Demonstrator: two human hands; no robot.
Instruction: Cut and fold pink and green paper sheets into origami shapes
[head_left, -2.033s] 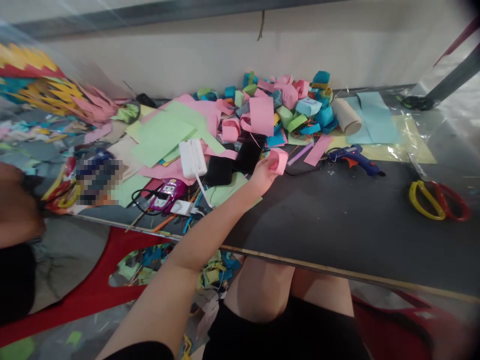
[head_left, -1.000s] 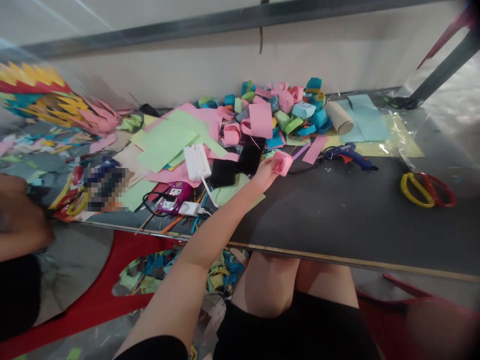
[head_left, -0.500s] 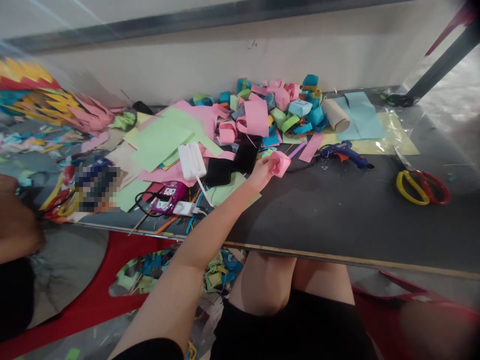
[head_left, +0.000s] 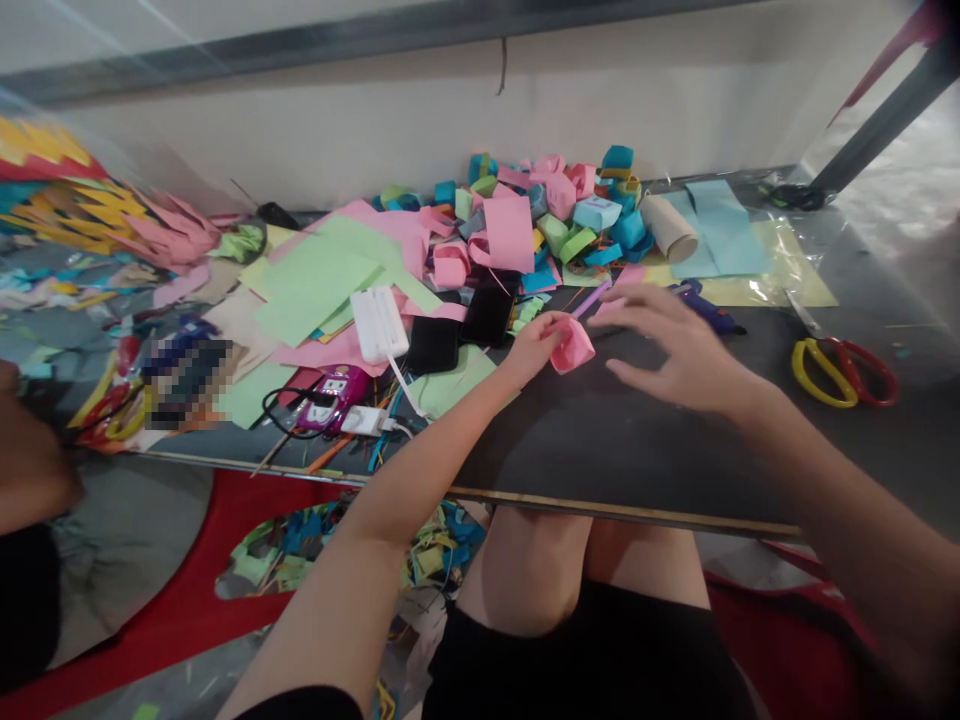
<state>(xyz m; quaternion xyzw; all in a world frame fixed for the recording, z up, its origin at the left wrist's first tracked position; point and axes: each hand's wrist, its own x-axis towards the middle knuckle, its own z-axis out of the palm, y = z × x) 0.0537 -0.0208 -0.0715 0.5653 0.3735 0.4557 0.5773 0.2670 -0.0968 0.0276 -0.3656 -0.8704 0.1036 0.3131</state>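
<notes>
Between the fingers of my left hand (head_left: 538, 348) is a small folded pink paper box (head_left: 573, 348), held just above the dark tabletop. My right hand (head_left: 667, 345) is slightly blurred, with thumb and fingers spread, to the right of the box and apart from it. Behind the hands lie a purple stick (head_left: 592, 297) and a pink paper strip, partly covered by my right fingers. A blue glue gun (head_left: 712, 308) is partly hidden behind my right hand.
Many coloured paper boxes (head_left: 559, 195) are heaped along the wall. Scissors (head_left: 840, 370) lie at the right. Green paper sheets (head_left: 322, 275), a phone (head_left: 491, 308), a white adapter (head_left: 379, 325) and a purple power socket (head_left: 335, 395) crowd the left. Another person's arm (head_left: 34, 450) shows at the far left.
My right hand has come in from the lower right, fingers spread, close to the pink box. My left hand has shifted a little to the right and down, tilting the box.
</notes>
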